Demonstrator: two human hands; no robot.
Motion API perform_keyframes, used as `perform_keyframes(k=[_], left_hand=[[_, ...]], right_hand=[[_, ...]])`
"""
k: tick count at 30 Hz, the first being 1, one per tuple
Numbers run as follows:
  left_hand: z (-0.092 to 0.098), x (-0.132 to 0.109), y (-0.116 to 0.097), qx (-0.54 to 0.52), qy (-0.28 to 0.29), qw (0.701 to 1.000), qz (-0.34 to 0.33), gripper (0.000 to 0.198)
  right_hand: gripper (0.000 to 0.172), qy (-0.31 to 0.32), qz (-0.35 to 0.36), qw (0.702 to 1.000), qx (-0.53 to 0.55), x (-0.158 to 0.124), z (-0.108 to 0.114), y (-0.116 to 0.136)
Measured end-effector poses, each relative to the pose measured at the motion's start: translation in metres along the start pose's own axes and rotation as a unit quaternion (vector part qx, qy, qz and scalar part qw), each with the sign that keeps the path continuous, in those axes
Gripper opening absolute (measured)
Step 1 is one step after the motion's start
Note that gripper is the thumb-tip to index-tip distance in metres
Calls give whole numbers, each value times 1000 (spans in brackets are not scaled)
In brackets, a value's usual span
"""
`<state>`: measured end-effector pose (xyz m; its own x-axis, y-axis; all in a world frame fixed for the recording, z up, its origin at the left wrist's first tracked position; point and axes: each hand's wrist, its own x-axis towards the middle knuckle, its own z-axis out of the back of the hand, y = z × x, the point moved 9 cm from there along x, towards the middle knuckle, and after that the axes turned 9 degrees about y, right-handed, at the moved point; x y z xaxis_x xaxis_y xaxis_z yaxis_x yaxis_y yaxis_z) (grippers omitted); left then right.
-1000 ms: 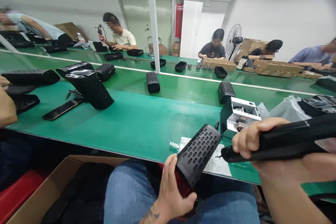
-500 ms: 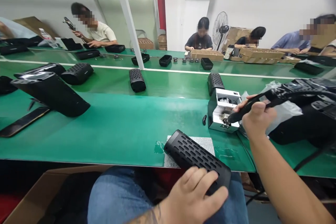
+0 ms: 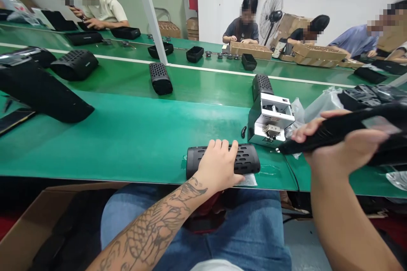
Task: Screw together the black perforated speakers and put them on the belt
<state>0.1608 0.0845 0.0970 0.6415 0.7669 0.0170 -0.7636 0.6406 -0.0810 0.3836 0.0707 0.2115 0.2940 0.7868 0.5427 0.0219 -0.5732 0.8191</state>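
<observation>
Left hand [image 3: 218, 165] lies open, fingers spread, pressing on a black perforated speaker [image 3: 246, 159]; long axis parallel to the green bench's [image 3: 127, 144] near edge, just left of the screw feeder [image 3: 270, 120]. Right hand [image 3: 345, 146], nearer the feeder, clamps an electric screwdriver [image 3: 337, 131], tip just off the speaker's right end. Green bench extends leftward.

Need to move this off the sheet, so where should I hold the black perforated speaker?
Grip the black perforated speaker at mid-length, coming from above on the near side, where the left hand rests. It lies flat as a long, rounded bar, so fingers should wrap over it well. Its right end sits near the tip of the electric screwdriver in the right hand, so that end seems less free.
</observation>
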Motion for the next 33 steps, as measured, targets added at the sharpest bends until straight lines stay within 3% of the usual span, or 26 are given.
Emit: perform_keyframes(k=[3, 5, 8, 12, 24, 33], left_hand=[[1, 0, 2, -8, -1, 1000, 2, 104], [2, 0, 2, -11, -4, 1000, 2, 103], [2, -2, 1, -13, -8, 1000, 1, 104], [3, -3, 0, -13, -12, 1000, 3, 102], [4, -3, 0, -22, -8, 1000, 7, 98], [5, -3, -1, -15, -9, 1000, 7, 94]], right_hand=[[73, 131, 5, 990, 51, -26, -28, 22], [74, 182, -16, 981, 72, -44, -45, 25], [71, 179, -26, 979, 89, -56, -60, 20], [63, 187, -12, 977, 105, -52, -72, 10], [52, 204, -62, 969, 124, -44, -78, -16], [67, 220, -52, 969, 101, -52, -84, -17]])
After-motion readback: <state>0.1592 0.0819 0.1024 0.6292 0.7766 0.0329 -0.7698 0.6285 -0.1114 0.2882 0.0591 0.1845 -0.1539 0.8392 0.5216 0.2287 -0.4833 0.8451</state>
